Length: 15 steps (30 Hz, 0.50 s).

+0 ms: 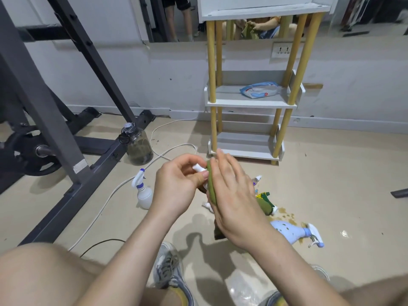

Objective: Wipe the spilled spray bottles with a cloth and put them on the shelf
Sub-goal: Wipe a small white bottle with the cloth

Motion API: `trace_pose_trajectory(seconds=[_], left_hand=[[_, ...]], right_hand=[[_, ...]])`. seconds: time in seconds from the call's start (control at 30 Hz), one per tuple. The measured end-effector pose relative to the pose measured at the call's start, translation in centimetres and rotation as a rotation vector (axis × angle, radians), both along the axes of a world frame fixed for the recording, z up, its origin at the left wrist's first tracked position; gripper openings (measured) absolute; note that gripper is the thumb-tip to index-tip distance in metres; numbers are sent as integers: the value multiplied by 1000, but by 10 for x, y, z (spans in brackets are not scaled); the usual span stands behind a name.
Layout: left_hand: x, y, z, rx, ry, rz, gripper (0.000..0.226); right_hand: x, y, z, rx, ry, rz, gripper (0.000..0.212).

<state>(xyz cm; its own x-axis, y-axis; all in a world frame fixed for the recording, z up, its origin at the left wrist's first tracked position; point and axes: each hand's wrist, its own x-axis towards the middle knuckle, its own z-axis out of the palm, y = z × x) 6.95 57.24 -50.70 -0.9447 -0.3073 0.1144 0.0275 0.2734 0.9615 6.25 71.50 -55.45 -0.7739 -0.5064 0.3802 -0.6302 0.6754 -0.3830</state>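
Your left hand (176,186) pinches a small white bottle (197,167) by its top, steadying it in midair above the floor so your right hand (234,199), laid flat, can press the green cloth (212,186) along its side. The shelf (249,102) stands just ahead, ready for it.

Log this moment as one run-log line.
left hand grips white bottle top | right hand presses green cloth against it | blue bottle lies by brown spill | shelf: no bottles seen
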Motion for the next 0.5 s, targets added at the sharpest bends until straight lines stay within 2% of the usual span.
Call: trace_pose_trajectory(seconds=[0.07,0.13,0.27,0.33,0.37,0.43,0.5], left_hand=[[1,-1,-3,-172,20,23,26],[3,0,-2,-297,37,3,28],[8,7,1,-282,76,-62,28],[15,7,2,-345,108,-94,27],[17,6,2,-345,111,-106,29],[20,-2,5,-295,100,-120,33],[21,-9,9,-194,96,-133,33]], right_hand=[[3,1,-10,10,-46,54,83],[6,-1,-14,-74,-105,96,81],[-8,-15,2,-398,-377,71,72],[-24,-17,16,-548,-598,145,47],[-31,-16,20,-585,-722,224,35],[-38,-13,25,-560,-957,389,31],[-38,-10,26,-485,-1099,453,27]])
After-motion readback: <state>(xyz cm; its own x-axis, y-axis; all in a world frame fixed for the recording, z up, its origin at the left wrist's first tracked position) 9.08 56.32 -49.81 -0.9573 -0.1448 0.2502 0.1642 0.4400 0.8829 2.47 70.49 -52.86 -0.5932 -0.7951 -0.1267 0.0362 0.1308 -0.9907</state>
